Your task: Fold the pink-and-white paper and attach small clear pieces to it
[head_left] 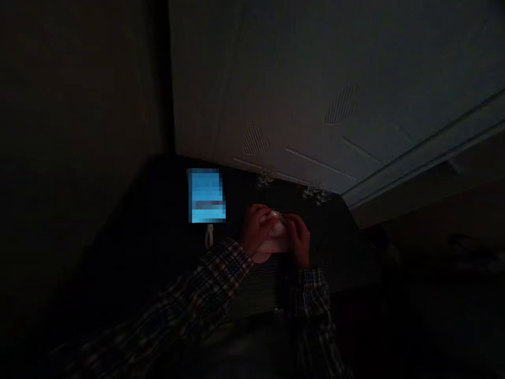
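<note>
The scene is very dark. My left hand (256, 226) is closed against the left side of a small whitish object (278, 227), its fingers curled over the top. From the other side, my right hand (300, 237) pinches the same object with bent fingers. A tiny bright spot shows near its upper edge, and its kind cannot be made out. Beneath both hands is a flat pale-pink item (276, 245), with a rounded piece (261, 257) at its lower left. Reddish light tints the fingers.
A lit blue screen (207, 196), blurred into blocks, stands left of my hands on the dark tabletop (335, 252). Near it lies a pale looped cord (209, 236). Clusters of small shiny pieces (315, 193) sit along the back, by a pale wall panel (292, 79) with heart shapes.
</note>
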`<state>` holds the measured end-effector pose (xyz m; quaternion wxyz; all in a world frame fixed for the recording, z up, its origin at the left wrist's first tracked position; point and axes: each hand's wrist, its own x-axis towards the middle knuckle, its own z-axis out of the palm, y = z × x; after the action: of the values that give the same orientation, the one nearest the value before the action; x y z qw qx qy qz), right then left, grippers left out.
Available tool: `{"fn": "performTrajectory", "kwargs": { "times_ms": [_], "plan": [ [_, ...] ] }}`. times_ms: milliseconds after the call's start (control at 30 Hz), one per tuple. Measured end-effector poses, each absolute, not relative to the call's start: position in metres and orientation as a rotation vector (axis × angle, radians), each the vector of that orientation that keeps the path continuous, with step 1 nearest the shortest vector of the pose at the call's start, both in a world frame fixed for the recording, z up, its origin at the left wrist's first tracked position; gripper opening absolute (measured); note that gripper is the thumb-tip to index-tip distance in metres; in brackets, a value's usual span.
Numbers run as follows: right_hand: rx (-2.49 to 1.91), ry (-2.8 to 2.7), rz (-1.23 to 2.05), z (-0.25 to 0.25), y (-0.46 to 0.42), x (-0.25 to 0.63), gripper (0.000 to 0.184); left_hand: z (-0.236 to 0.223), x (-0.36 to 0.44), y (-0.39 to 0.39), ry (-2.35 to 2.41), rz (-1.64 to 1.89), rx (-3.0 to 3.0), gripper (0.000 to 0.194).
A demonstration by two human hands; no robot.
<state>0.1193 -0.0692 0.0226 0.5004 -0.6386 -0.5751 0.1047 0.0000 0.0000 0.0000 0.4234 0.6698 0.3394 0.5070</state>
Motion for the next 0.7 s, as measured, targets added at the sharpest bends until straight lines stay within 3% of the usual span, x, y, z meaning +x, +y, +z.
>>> {"fn": "performTrajectory", "kwargs": {
  "times_ms": [433,700],
  "plan": [
    [-1.545,-1.324,0.249,0.024,-0.068,0.121,0.022,0.005,0.001,-0.001,0.834,1.246,1.609,0.014],
    [-1.302,-0.928,0.421,0.016,-0.064,0.134,0.024,0.000,0.004,-0.001,0.791,1.228,1.583,0.014]
  ]
}}
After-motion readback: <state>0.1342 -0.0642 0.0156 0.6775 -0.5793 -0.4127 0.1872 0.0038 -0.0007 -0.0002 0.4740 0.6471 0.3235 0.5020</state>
